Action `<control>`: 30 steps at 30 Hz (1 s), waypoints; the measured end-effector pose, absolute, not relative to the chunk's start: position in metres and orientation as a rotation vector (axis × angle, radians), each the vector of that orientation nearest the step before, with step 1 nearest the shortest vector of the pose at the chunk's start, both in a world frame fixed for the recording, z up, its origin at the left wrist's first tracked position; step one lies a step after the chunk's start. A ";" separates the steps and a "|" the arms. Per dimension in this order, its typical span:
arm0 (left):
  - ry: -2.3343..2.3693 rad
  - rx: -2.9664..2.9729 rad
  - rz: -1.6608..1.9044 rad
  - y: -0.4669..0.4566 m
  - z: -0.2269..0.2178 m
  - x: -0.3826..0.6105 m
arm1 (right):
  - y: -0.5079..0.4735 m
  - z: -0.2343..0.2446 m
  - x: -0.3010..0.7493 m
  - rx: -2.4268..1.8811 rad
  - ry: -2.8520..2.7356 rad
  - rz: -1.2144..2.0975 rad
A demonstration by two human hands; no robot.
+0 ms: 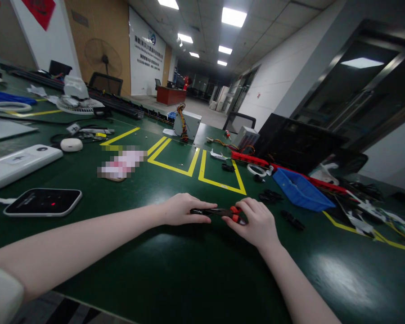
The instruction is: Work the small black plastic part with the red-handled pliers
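Observation:
Both of my hands meet over the green table (pixel 175 270) near its middle. My left hand (pixel 182 209) is closed, its thumb and fingers pinching the left end of a thin black strip (pixel 209 211). My right hand (pixel 254 221) is closed on the other end, where a small red part (pixel 235 214) shows between the fingers. The strip lies low, at or just above the table top. Small black parts (pixel 292 219) lie just right of my right hand.
A blue bin (pixel 302 191) and a red bar (pixel 249 159) sit to the right. A black-faced device (pixel 43 201), a white box (pixel 18 164) and a small white case (pixel 71 144) lie left. Yellow tape outlines (pixel 219 182) mark the table. A small power-supply box with wires (pixel 185 123) stands farther back.

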State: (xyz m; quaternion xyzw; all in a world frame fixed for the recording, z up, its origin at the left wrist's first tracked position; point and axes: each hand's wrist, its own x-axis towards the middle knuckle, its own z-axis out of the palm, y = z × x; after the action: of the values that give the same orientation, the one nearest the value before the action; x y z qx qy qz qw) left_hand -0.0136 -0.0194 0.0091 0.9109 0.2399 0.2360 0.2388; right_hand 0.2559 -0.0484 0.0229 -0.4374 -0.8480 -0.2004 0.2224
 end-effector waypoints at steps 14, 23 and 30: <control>0.669 2.508 0.593 -0.019 0.010 -0.012 | -0.041 0.016 0.264 -1.227 -2.294 -0.358; 0.798 2.364 0.572 -0.018 0.009 -0.011 | -0.042 0.017 0.264 -1.234 -2.248 -0.333; 0.843 2.340 0.587 -0.024 0.011 -0.010 | -0.043 0.017 0.262 -1.212 -2.267 -0.351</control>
State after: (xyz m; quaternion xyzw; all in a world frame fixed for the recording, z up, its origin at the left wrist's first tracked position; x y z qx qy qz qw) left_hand -0.0097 -0.0241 0.0110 0.8766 0.3157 0.2199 0.2891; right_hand 0.2617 -0.0432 0.0170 -0.4496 -0.8413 -0.1304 0.2704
